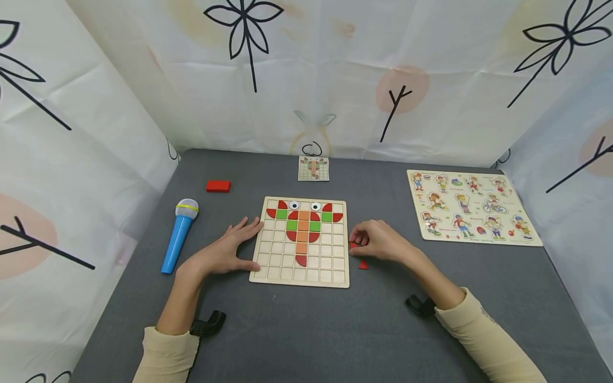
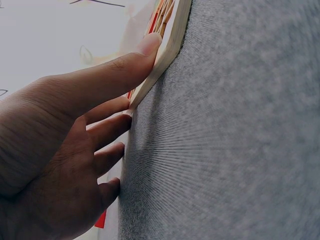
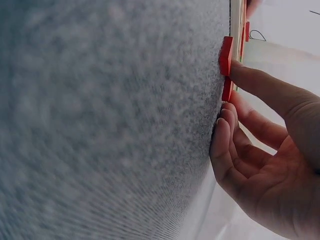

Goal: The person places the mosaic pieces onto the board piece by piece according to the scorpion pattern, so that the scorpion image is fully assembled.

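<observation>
A square wooden grid board [image 1: 280, 271] lies on the table, with red, green and orange tiles and two eye tiles set in its upper and middle squares. My left hand [image 1: 222, 252] rests at its left edge with fingers spread; the thumb [image 2: 120, 75] presses the lower left corner. Beside the right edge, my right hand [image 1: 380, 242] has thumb and forefinger around a small red piece [image 3: 227, 89], mostly hidden in the head view. Its other fingers are curled against the tabletop. A red triangle piece [image 1: 364, 265] lies just nearer than that hand.
Behind the board stands a small pattern card [image 1: 313, 169]. A red block [image 1: 218, 186] and a blue toy microphone [image 1: 176, 242] are at the left. A wooden picture puzzle board [image 1: 450, 236] lies at the back right. Printed cloth [image 1: 335, 122] hangs around the table.
</observation>
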### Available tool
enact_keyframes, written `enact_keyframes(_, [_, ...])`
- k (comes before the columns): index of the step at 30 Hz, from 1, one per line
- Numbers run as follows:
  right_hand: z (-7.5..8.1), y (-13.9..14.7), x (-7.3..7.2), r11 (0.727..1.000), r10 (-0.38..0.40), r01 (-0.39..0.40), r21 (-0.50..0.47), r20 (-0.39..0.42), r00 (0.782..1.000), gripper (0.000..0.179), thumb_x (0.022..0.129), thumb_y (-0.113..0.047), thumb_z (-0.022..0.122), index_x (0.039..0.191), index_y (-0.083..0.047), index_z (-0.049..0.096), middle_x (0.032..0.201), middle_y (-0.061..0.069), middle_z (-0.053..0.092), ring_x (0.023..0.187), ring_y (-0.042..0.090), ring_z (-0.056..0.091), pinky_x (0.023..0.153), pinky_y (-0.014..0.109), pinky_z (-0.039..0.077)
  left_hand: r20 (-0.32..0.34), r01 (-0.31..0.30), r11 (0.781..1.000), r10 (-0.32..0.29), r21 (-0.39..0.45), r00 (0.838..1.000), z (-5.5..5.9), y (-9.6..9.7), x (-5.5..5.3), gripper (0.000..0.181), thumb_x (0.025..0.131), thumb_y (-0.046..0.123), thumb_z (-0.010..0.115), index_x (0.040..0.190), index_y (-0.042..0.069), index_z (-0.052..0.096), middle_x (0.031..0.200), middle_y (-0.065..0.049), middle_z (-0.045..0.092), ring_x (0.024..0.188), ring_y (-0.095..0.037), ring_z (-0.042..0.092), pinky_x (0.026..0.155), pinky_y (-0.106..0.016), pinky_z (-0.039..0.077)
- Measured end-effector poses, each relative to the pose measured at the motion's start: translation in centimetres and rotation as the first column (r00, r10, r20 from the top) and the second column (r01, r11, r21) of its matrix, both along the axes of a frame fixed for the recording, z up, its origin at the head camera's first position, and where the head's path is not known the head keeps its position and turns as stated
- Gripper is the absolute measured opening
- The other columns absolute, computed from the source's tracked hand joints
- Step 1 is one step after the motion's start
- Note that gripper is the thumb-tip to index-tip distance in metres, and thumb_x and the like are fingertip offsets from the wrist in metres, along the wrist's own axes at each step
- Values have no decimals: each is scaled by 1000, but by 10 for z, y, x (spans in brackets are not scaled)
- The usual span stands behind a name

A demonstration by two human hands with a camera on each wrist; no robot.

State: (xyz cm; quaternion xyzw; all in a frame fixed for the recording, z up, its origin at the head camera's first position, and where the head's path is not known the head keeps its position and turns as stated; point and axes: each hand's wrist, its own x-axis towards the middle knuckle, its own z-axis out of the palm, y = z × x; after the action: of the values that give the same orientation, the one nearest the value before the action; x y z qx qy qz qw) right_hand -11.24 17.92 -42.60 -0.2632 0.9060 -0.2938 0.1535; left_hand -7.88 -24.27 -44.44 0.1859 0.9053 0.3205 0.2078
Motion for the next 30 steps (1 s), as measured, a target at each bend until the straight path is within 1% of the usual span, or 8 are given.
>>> enact_keyframes(4, [0, -1, 0, 1000, 2, -2, 25, -1, 1000, 15, 89, -13, 88, 98, -7, 78, 85, 1, 74, 78, 7, 63, 72, 23, 54, -12, 6, 999, -6, 37, 1000, 0, -1, 1, 115, 82, 43, 95, 172, 14, 31, 181, -18, 23, 170, -49, 6, 132, -78, 3])
enact_keyframes(7, [1, -2, 1, 1000, 3, -3, 29, -5, 1000, 11, 89, -10, 84, 98, -7, 79, 85, 1, 75, 78, 7, 64, 73, 24, 56, -18, 9, 998, -8, 56, 1000, 0, -1, 2, 116, 81, 47, 94, 172, 15, 31, 181, -18, 23, 170, -49, 6, 131, -79, 3])
enact_keyframes(9, [2, -2, 1, 1000, 2, -2, 24, -12, 1000, 10, 89, -9, 83, 98, -6, 80, 86, 1, 76, 78, 7, 66, 73, 23, 56, -16, 10, 999, -9, 51, 1000, 1, -1, 1, 115, 82, 46, 94, 173, 15, 31, 182, -18, 23, 170, -49, 6, 132, -78, 3])
enact_keyframes(13, [5, -3, 3, 999, 30, -30, -21, -30, 999, 11, 89, -7, 84, 100, -6, 81, 90, 3, 78, 78, 7, 67, 72, 22, 58, -3, 0, 1000, 0, 15, 1000, 1, 1, 1, 114, 83, 40, 95, 173, 13, 30, 182, -17, 23, 171, -48, 5, 133, -76, 3])
enact_keyframes(17, [8, -10, 6, 993, 89, -90, -79, -11, 996, 13, 90, -6, 84, 103, -6, 82, 97, 5, 79, 81, 4, 68, 74, 21, 60, 5, -7, 1000, 7, -18, 1000, 1, 1, 1, 113, 84, 36, 95, 173, 12, 29, 182, -16, 22, 171, -47, 5, 134, -75, 3])
enact_keyframes(20, [11, -19, 9, 984, 140, -138, -108, 12, 990, 15, 92, -6, 84, 107, -5, 82, 101, 6, 79, 84, 3, 69, 77, 26, 64, 5, -8, 1000, 9, -21, 1000, 1, 2, 1, 113, 84, 36, 95, 173, 12, 28, 182, -16, 22, 171, -47, 5, 134, -75, 3])
enact_keyframes(24, [15, -33, 13, 970, 206, -202, -135, 16, 978, 15, 92, -6, 83, 107, -6, 82, 101, 6, 79, 85, 3, 70, 79, 31, 66, 6, -7, 1000, 7, -21, 1000, 1, 1, 0, 114, 84, 36, 95, 173, 12, 28, 182, -16, 21, 171, -47, 4, 134, -74, 2])
enact_keyframes(30, [15, -54, 18, 949, 285, -283, -137, -2, 958, 13, 93, -5, 82, 107, -5, 83, 102, 6, 80, 87, 4, 71, 81, 27, 65, 5, -12, 1000, 12, -24, 1000, 1, 2, 1, 113, 84, 36, 95, 173, 12, 28, 183, -16, 21, 171, -47, 5, 134, -74, 3])
